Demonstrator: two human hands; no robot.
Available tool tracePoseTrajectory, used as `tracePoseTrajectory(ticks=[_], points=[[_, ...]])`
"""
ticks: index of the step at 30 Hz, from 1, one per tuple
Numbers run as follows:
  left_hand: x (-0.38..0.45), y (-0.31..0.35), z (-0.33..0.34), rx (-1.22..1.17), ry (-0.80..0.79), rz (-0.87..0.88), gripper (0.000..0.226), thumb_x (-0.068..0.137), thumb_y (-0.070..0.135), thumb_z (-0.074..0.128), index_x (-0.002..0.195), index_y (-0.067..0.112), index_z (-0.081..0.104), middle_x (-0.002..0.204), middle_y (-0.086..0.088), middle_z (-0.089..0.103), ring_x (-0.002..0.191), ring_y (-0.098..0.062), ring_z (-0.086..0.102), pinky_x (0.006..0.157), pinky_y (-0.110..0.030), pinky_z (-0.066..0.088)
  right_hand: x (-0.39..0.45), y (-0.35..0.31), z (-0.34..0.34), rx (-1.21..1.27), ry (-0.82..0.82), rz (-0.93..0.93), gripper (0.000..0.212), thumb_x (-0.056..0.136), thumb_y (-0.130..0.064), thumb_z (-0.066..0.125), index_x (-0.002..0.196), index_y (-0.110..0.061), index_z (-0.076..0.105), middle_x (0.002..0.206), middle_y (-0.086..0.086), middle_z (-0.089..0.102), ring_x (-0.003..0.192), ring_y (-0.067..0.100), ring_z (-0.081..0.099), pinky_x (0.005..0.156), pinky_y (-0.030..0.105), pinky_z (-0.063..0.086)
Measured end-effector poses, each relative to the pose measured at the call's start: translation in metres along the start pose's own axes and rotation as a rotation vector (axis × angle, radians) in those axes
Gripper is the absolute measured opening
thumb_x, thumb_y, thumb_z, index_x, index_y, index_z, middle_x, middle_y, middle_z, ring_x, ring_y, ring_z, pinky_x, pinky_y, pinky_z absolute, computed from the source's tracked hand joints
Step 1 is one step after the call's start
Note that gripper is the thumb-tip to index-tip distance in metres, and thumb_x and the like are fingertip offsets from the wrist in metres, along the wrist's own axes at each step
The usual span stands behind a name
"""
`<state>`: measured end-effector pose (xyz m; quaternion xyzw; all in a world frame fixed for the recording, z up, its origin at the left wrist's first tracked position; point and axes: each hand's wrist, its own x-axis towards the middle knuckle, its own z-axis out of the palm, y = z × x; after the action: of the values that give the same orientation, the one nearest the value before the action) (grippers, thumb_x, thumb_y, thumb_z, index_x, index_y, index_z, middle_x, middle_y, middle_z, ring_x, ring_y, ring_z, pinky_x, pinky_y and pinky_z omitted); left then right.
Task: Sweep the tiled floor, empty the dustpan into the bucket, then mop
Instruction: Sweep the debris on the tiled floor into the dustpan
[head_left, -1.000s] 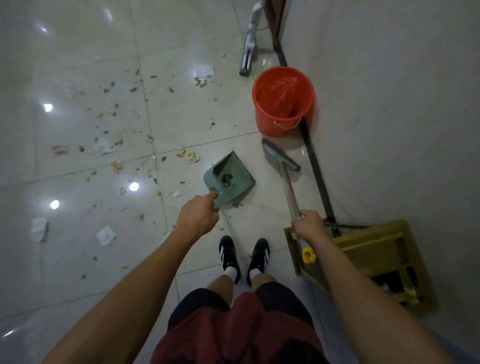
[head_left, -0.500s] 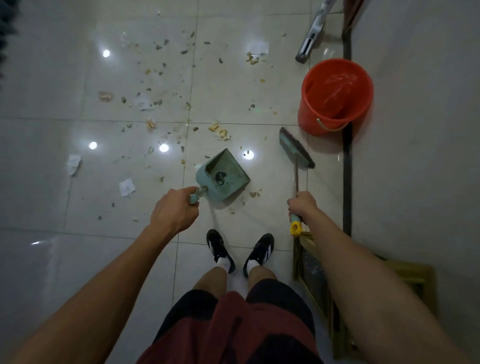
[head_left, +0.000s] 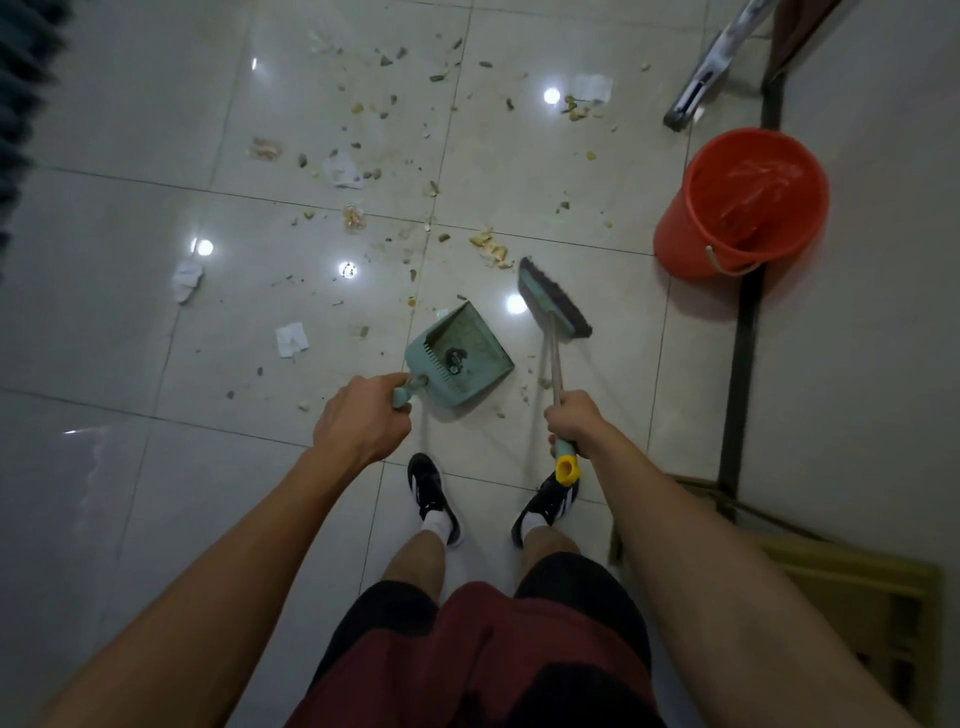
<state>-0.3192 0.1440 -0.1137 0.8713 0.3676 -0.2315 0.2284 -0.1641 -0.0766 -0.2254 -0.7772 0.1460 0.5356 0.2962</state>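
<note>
My left hand (head_left: 363, 421) grips the handle of a teal dustpan (head_left: 460, 358), which hangs low over the tiled floor (head_left: 156, 493) in front of my feet. My right hand (head_left: 574, 423) grips the broom handle near its yellow end cap (head_left: 566, 469). The broom (head_left: 553, 306) has its teal head and dark bristles down near the floor, just right of the dustpan. Scraps, crumbs and paper bits (head_left: 488, 244) lie scattered over the tiles ahead. An orange bucket (head_left: 743, 202) with a plastic liner stands at the right by the wall.
A mop head (head_left: 696, 98) leans at the top right, beyond the bucket. A wooden frame (head_left: 841, 577) sits low against the wall (head_left: 883, 312) at my right. A dark strip (head_left: 743, 338) runs along the wall's base. Paper scraps (head_left: 291, 339) lie to the left.
The view has swung left, so the bucket and wall sit further right. The broom has come in closer to the dustpan, its head now just right of the pan. Both grips are unchanged.
</note>
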Motion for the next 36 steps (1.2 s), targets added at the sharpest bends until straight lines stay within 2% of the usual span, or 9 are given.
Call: tracePoseTrajectory(ticks=[4, 8, 14, 19, 22, 26, 28, 33, 36], points=[[0.003, -0.047, -0.016, 0.001, -0.021, 0.04, 0.031, 0.089, 0.021, 0.057, 0.114, 0.035, 0.068, 0.079, 0.0, 0.067, 0.069, -0.023, 0.064, 0.069, -0.041, 0.062, -0.021, -0.01, 0.061, -0.004, -0.036, -0.006, 0.03, 0.092, -0.002, 0.049, 0.121, 0.004, 0.054, 0.097, 0.022, 0.056, 0.062, 0.03, 0.058, 0.045, 0.03, 0.05], [0.004, -0.09, -0.031, 0.001, -0.023, 0.062, 0.034, 0.09, 0.021, 0.058, 0.12, 0.034, 0.068, 0.084, -0.002, 0.069, 0.072, -0.025, 0.064, 0.071, -0.042, 0.062, -0.039, -0.023, 0.1, 0.067, -0.089, -0.01, 0.021, 0.095, -0.001, 0.047, 0.115, 0.002, 0.054, 0.083, 0.016, 0.051, 0.055, 0.024, 0.048, 0.045, 0.029, 0.045], [0.002, -0.124, -0.04, -0.009, -0.023, 0.076, 0.03, 0.09, 0.021, 0.059, 0.116, 0.03, 0.069, 0.089, -0.001, 0.067, 0.074, -0.024, 0.064, 0.068, -0.035, 0.058, -0.059, -0.023, 0.112, 0.206, -0.069, -0.039, 0.039, 0.095, -0.003, 0.05, 0.134, -0.008, 0.053, 0.078, 0.013, 0.047, 0.052, 0.02, 0.039, 0.048, 0.029, 0.038], [-0.013, -0.124, -0.036, -0.003, -0.005, 0.091, 0.02, 0.09, 0.026, 0.058, 0.107, 0.027, 0.069, 0.086, -0.005, 0.069, 0.073, -0.027, 0.065, 0.068, -0.037, 0.06, -0.081, 0.005, 0.101, 0.293, 0.006, -0.073, 0.052, 0.097, -0.003, 0.051, 0.148, -0.01, 0.041, 0.076, 0.013, 0.049, 0.048, 0.02, 0.039, 0.044, 0.026, 0.037], [-0.025, -0.115, -0.029, -0.001, 0.011, 0.117, 0.02, 0.094, 0.029, 0.059, 0.109, 0.023, 0.07, 0.081, -0.001, 0.065, 0.071, -0.024, 0.065, 0.067, -0.035, 0.06, -0.091, 0.034, 0.083, 0.312, 0.061, -0.069, 0.053, 0.095, -0.003, 0.053, 0.146, -0.009, 0.043, 0.075, 0.013, 0.051, 0.047, 0.02, 0.04, 0.044, 0.026, 0.038], [-0.039, -0.091, -0.016, 0.037, 0.017, 0.162, 0.024, 0.096, 0.037, 0.063, 0.116, 0.026, 0.071, 0.092, -0.004, 0.071, 0.075, -0.024, 0.066, 0.068, -0.035, 0.059, -0.105, 0.083, 0.05, 0.333, 0.152, -0.05, 0.052, 0.094, -0.005, 0.053, 0.145, -0.01, 0.044, 0.076, 0.014, 0.054, 0.049, 0.021, 0.043, 0.045, 0.027, 0.04], [-0.046, -0.076, -0.008, 0.086, 0.016, 0.204, 0.021, 0.097, 0.036, 0.06, 0.11, 0.025, 0.072, 0.089, -0.003, 0.07, 0.072, -0.022, 0.065, 0.065, -0.035, 0.059, -0.111, 0.105, 0.031, 0.332, 0.19, -0.036, 0.049, 0.095, -0.004, 0.052, 0.143, -0.01, 0.045, 0.078, 0.015, 0.054, 0.05, 0.022, 0.044, 0.045, 0.028, 0.042], [-0.056, -0.039, 0.007, 0.141, 0.0, 0.26, 0.02, 0.097, 0.034, 0.058, 0.108, 0.026, 0.072, 0.087, -0.002, 0.069, 0.07, -0.022, 0.064, 0.064, -0.036, 0.06, -0.124, 0.147, -0.01, 0.341, 0.265, -0.011, 0.021, 0.094, 0.004, 0.047, 0.11, -0.009, 0.055, 0.08, 0.021, 0.052, 0.052, 0.023, 0.046, 0.044, 0.03, 0.043], [-0.061, -0.023, 0.017, 0.155, -0.012, 0.277, 0.023, 0.098, 0.035, 0.059, 0.115, 0.027, 0.071, 0.086, -0.001, 0.068, 0.069, -0.02, 0.063, 0.062, -0.034, 0.058, -0.121, 0.17, -0.025, 0.345, 0.285, 0.029, 0.014, 0.094, 0.003, 0.047, 0.104, 0.0, 0.057, 0.076, 0.018, 0.051, 0.049, 0.023, 0.047, 0.038, 0.025, 0.043]])
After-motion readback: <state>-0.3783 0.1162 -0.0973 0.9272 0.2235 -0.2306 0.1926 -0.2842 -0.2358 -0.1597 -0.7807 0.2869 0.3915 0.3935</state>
